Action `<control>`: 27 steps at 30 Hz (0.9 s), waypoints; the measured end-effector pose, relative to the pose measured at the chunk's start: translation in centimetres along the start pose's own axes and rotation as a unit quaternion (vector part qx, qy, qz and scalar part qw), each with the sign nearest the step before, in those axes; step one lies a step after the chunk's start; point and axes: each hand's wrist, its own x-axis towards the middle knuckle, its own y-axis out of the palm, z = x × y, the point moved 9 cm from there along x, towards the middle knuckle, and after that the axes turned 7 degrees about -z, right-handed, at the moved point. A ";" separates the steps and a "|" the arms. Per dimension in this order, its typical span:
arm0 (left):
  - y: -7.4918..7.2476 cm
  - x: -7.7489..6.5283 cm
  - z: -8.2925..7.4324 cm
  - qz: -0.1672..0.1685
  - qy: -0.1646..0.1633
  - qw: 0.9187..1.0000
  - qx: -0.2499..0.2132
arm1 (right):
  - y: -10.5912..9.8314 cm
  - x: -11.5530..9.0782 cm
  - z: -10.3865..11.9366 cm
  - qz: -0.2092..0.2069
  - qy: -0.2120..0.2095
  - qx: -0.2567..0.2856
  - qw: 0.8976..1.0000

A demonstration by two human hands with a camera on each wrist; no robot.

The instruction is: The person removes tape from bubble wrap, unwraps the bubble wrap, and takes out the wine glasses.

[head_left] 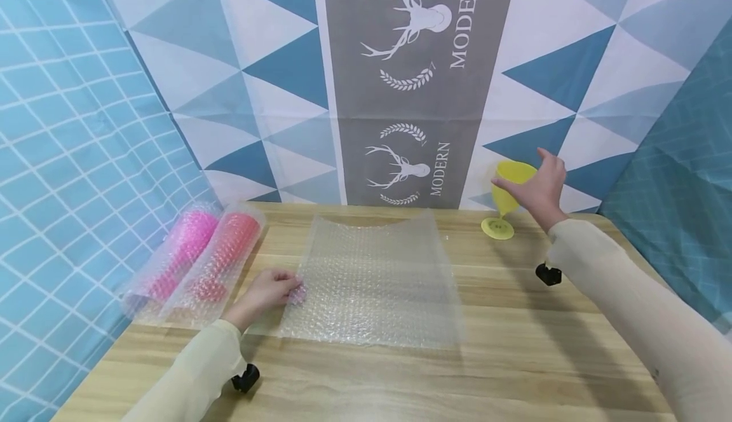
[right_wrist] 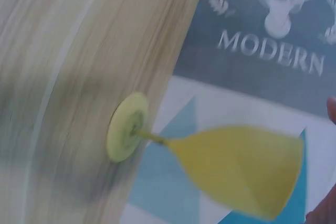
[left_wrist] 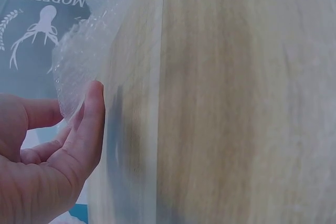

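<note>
A flat sheet of clear bubble wrap (head_left: 372,282) lies on the wooden table in front of me. My left hand (head_left: 269,292) pinches its left edge between thumb and fingers. In the left wrist view, that edge of bubble wrap (left_wrist: 79,72) is lifted off the wood. A yellow plastic goblet (head_left: 504,202) stands upright near the table's back edge, to the right of the sheet. My right hand (head_left: 540,187) is at its bowl, thumb and fingers spread apart. The right wrist view shows the goblet (right_wrist: 241,166) with fingertips just past its rim, a gap between them.
At the left lie two bundles in bubble wrap side by side, a pink object (head_left: 185,244) and a red object (head_left: 231,244). Behind the wooden table (head_left: 400,384) hangs a patterned cloth (head_left: 394,104) with deer heads. Blue gridded cloth (head_left: 57,155) covers the left side.
</note>
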 end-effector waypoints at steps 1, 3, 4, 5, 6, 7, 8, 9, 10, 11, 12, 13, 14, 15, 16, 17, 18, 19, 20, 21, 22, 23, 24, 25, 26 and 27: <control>0.0 0.0 0.0 -0.001 0.000 1.000 -0.001 | -0.1 -0.2 0.6 -0.010 -0.008 0.004 1.000; -0.1 -0.1 0.1 -0.002 0.000 1.000 -0.004 | -0.2 -0.9 1.8 -0.023 -0.021 0.020 0.999; 0.0 -0.1 0.1 0.001 0.001 1.000 -0.005 | -0.2 -1.2 2.3 -0.025 -0.026 0.029 0.999; 0.0 -0.1 0.2 0.001 -0.002 1.000 -0.007 | -0.1 -1.6 2.8 -0.025 -0.030 0.039 0.998; 0.0 0.0 0.2 0.000 -0.003 1.000 -0.006 | 0.0 -2.1 3.2 -0.022 -0.032 0.047 0.998; 0.0 0.0 0.3 -0.002 -0.006 1.000 -0.007 | 0.1 -2.5 3.5 -0.014 -0.034 0.053 0.998; 0.1 0.0 0.3 0.001 -0.003 1.000 -0.006 | 0.3 -2.9 3.8 -0.004 -0.037 0.061 0.997; 0.1 0.0 0.3 0.001 -0.003 1.000 -0.007 | 0.6 -3.4 4.1 0.011 -0.036 0.063 0.997; 0.0 0.0 0.3 0.001 -0.003 1.000 -0.007 | 0.9 -3.8 4.3 0.030 -0.035 0.066 0.997; 0.0 0.0 0.3 0.000 -0.003 1.000 -0.008 | 1.3 -4.3 4.5 0.052 -0.033 0.071 0.996; 0.0 0.1 0.3 -0.001 -0.002 1.000 -0.007 | 1.6 -4.8 4.6 0.076 -0.029 0.073 0.994; 0.0 0.1 0.2 -0.001 -0.002 1.000 -0.007 | 2.0 -5.4 4.6 0.101 -0.020 0.075 0.992; 0.0 0.1 0.3 0.000 -0.001 1.000 -0.006 | 2.4 -5.9 4.6 0.128 -0.009 0.076 0.989; 0.0 0.1 0.3 -0.001 -0.002 1.000 -0.010 | 2.9 -6.5 4.5 0.156 0.004 0.073 0.985; 0.1 0.1 0.3 0.002 0.000 1.000 -0.011 | 3.3 -7.1 4.4 0.183 0.017 0.075 0.980; 0.1 0.1 0.3 0.003 -0.001 1.000 -0.014 | 3.7 -7.6 4.3 0.209 0.029 0.074 0.975; 0.1 0.2 0.3 0.002 -0.001 1.000 -0.018 | 4.1 -8.2 4.2 0.233 0.038 0.070 0.969; 0.1 0.2 0.3 0.003 0.000 1.000 -0.020 | 4.4 -8.7 4.0 0.254 0.048 0.066 0.964; 0.2 0.2 0.3 0.005 0.001 1.000 -0.021 | 4.7 -9.3 3.9 0.272 0.054 0.062 0.959; 0.2 0.2 0.3 0.006 0.002 1.000 -0.023 | 4.9 -9.7 3.7 0.288 0.058 0.059 0.954; 0.2 0.3 0.3 0.004 0.002 1.000 -0.021 | 5.1 -10.2 3.6 0.301 0.059 0.057 0.950; 0.1 0.3 0.4 0.002 0.001 1.000 -0.022 | 5.2 -10.6 3.4 0.312 0.058 0.056 0.947; 0.1 0.3 0.3 0.003 0.003 1.000 -0.018 | 5.4 -11.0 3.2 0.322 0.058 0.052 0.943; 0.2 0.3 0.3 0.004 0.005 1.000 -0.015 | 5.5 -11.4 3.0 0.332 0.061 0.053 0.940; 0.2 0.3 0.3 0.005 0.005 1.000 -0.016 | 5.7 -11.7 2.7 0.342 0.061 0.057 0.936; 0.2 0.3 0.3 0.005 0.004 1.000 -0.019 | 5.9 -12.1 2.5 0.352 0.060 0.064 0.932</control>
